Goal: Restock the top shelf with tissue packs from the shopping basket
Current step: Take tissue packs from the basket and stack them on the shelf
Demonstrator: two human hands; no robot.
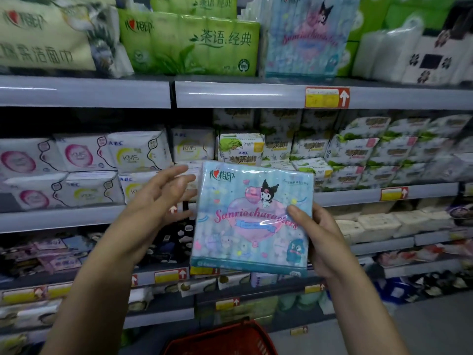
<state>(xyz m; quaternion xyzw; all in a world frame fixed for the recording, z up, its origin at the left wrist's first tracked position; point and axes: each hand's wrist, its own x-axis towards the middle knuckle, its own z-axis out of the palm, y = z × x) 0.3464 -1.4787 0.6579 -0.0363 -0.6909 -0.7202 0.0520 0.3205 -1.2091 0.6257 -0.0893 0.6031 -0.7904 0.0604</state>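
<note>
Before the shelves, at about the height of the second shelf, a tissue pack (pixel 252 219) is held upright with its printed face toward the camera. It is a flat, squarish bundle in glossy clear wrap, pale blue, with a pink heart, the pink script "Sanrio characters", a small black-eared cartoon figure near the top and more cartoon figures along the bottom above a teal band. The right hand (pixel 325 242) grips its right edge, thumb across the front and fingers behind. The left hand (pixel 156 208) is open, fingers spread and relaxed beside the pack's left edge; whether they touch it cannot be told.

Above, the top shelf (pixel 230 94) carries a matching blue pack (pixel 304 39) standing upright, green packs (pixel 189 42) just to its left, a beige pack (pixel 48 34) further left and white packs (pixel 399 55) to the right. A red and yellow price tag (pixel 327 97) sits on the shelf edge below the matching blue pack.

Below the hands, the red shopping basket (pixel 225 339) shows only its rim and mesh wall; its contents are out of view.
</note>
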